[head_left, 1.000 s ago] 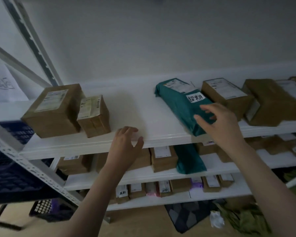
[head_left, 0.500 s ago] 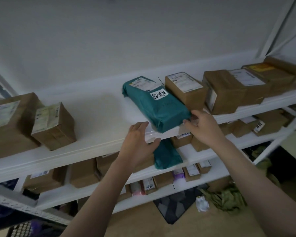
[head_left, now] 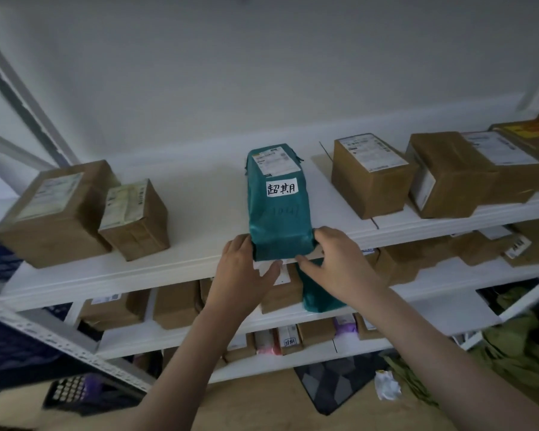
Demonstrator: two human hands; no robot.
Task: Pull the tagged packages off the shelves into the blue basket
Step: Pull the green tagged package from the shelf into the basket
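The green package (head_left: pixel 279 206) with the white tag (head_left: pixel 282 188) is lying at the front edge of the top shelf (head_left: pixel 199 197). The left hand (head_left: pixel 245 272) and the right hand (head_left: pixel 336 262) are gripping its near end, one on each side.

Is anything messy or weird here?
On the floor below the shelves, a crumpled white paper wad lies beside a heap of olive-green cloth. The teal plastic mailer bag overhangs the top white shelf.

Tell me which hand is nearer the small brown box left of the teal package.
Left. The left hand grips the teal package's near-left corner, on the small brown box's side; the right hand holds its near-right corner, farther away.
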